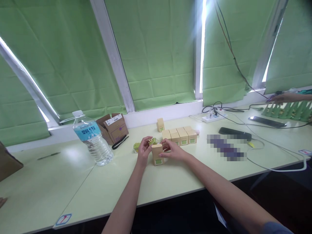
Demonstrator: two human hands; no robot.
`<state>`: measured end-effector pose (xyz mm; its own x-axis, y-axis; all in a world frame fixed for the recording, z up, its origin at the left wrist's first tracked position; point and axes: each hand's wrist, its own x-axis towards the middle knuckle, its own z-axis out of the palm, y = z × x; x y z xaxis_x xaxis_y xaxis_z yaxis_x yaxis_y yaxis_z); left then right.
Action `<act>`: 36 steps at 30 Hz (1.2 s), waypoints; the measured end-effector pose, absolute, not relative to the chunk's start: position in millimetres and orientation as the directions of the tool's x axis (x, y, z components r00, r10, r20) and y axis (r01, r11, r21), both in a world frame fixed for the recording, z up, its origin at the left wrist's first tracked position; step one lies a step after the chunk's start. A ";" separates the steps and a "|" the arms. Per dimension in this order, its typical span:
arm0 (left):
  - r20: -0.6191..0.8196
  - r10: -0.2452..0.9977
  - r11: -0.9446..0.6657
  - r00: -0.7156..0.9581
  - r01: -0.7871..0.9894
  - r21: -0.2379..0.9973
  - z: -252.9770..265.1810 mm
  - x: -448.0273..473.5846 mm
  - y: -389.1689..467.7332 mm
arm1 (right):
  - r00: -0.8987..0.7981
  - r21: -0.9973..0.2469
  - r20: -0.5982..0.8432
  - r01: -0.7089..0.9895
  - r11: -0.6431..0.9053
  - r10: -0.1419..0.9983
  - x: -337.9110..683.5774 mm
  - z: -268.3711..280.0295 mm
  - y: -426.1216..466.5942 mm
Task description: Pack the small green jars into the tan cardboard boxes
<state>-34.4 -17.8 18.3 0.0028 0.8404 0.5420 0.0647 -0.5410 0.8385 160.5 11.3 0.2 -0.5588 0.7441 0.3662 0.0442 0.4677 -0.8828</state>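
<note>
A small tan cardboard box [157, 152] with a green label stands upright near the front middle of the table. My right hand [173, 150] is closed at its right side, thumb against the box and fingers behind it. Just behind the box, my left hand [145, 150] is closed on a small green object [152, 141] whose kind I cannot make out. Another small green item in clear wrapping [136, 147] lies left of that hand. Several matching tan boxes [180, 136] stand in a tight group behind my right hand. One more tan box [160, 124] stands farther back.
To the left stand a large water bottle [94, 139] and an open brown carton [113, 128] with a black strap [120, 142]. On the right are a power strip [214, 116], a black case [234, 133], a phone [266, 121] and loose cables. Another person's hand [280, 97] reaches over green pointed pieces.
</note>
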 end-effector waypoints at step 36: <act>0.333 0.936 -0.351 0.111 0.276 0.895 12.8 -43.8 -5.5 | -0.528 -0.876 0.370 0.078 0.477 0.765 161.8 0.0 10.9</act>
